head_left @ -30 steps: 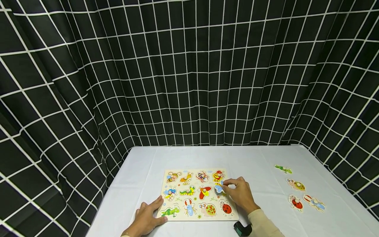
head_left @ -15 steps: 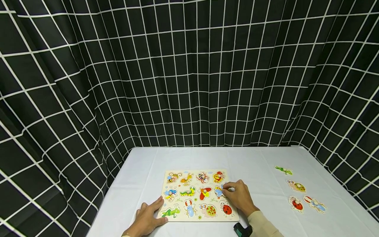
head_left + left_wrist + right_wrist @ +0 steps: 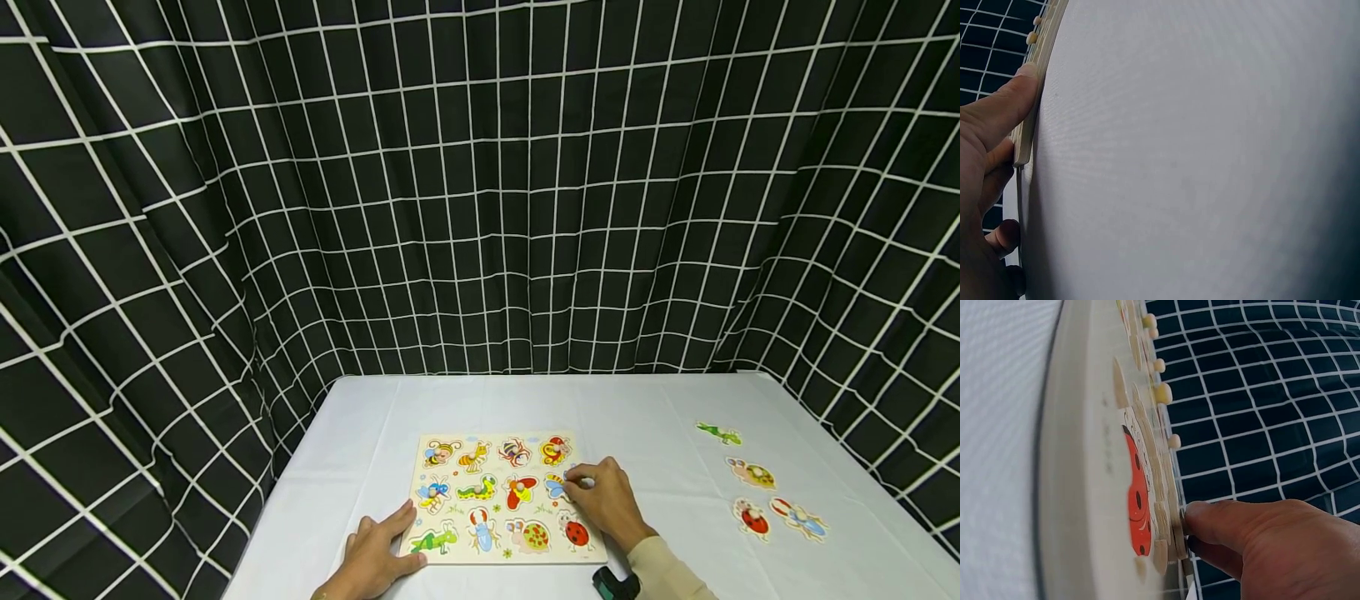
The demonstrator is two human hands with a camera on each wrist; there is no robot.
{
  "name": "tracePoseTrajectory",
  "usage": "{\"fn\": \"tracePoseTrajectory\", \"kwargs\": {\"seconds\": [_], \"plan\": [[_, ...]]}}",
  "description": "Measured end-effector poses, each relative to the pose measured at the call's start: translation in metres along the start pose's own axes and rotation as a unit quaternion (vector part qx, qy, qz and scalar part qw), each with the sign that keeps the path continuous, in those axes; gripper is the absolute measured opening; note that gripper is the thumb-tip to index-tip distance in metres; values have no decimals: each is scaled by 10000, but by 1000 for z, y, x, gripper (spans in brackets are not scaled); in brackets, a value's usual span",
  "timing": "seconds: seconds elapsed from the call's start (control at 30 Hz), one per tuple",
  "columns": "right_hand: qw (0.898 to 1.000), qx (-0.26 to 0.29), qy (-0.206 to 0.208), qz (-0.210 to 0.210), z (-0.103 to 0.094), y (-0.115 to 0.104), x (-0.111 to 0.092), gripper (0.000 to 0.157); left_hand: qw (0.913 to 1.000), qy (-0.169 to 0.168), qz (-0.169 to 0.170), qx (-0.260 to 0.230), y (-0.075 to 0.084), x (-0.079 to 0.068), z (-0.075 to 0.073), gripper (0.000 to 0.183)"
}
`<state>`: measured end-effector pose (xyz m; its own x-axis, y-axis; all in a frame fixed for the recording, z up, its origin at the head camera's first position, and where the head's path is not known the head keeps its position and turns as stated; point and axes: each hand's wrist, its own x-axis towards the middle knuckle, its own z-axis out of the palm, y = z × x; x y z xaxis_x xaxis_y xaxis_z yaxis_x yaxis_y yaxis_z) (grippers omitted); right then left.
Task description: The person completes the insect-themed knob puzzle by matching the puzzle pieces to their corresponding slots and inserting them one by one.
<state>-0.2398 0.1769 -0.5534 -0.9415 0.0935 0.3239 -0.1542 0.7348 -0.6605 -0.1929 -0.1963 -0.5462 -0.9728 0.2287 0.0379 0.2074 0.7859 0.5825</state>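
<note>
A wooden peg puzzle board [image 3: 459,523] with insect pictures lies on the white table. My right hand [image 3: 609,498] pinches a blue-winged, yellow-striped puzzle piece [image 3: 556,486] at the right end of the middle row; the fingertips cover part of it. In the right wrist view, thumb and finger of the right hand [image 3: 1272,540] meet at the board's surface, past the red ladybug picture [image 3: 1139,497]. My left hand [image 3: 372,550] rests at the board's near left corner, thumb along the front edge and index finger along the left side. The left wrist view shows the thumb [image 3: 1013,100] pressing the board's edge.
Loose puzzle pieces lie on the right of the table: a green grasshopper [image 3: 720,433], a snail [image 3: 752,473], a ladybug [image 3: 752,518] and a blue stag beetle [image 3: 801,519]. A black and green device [image 3: 617,583] sits at the right wrist. Black grid curtains [image 3: 525,208] surround the table.
The blue-winged piece, tilted and raised one second ago, has come down into the board's right side. The right hand still pinches it; the left hand keeps its place.
</note>
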Motion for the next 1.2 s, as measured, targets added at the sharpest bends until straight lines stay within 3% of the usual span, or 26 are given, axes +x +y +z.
{"fn": "tracePoseTrajectory", "kwargs": {"seconds": [0.4, 0.87, 1.07, 1.2], "plan": [[9996, -30, 55, -264, 1, 1, -1, 11, 10000, -39, -22, 23, 1, 0, 0, 78], [9999, 77, -67, 21, -3, -2, -1, 10, 9999, -66, -18, 105, 2, -1, 0, 78], [9991, 331, 264, 87, -20, -9, 11, 17, 9999, -71, -55, 124, 2, 0, 1, 78], [9954, 497, 808, -166, -44, -10, 29, 20, 9999, -31, -80, 143, 2, 0, 0, 79]]}}
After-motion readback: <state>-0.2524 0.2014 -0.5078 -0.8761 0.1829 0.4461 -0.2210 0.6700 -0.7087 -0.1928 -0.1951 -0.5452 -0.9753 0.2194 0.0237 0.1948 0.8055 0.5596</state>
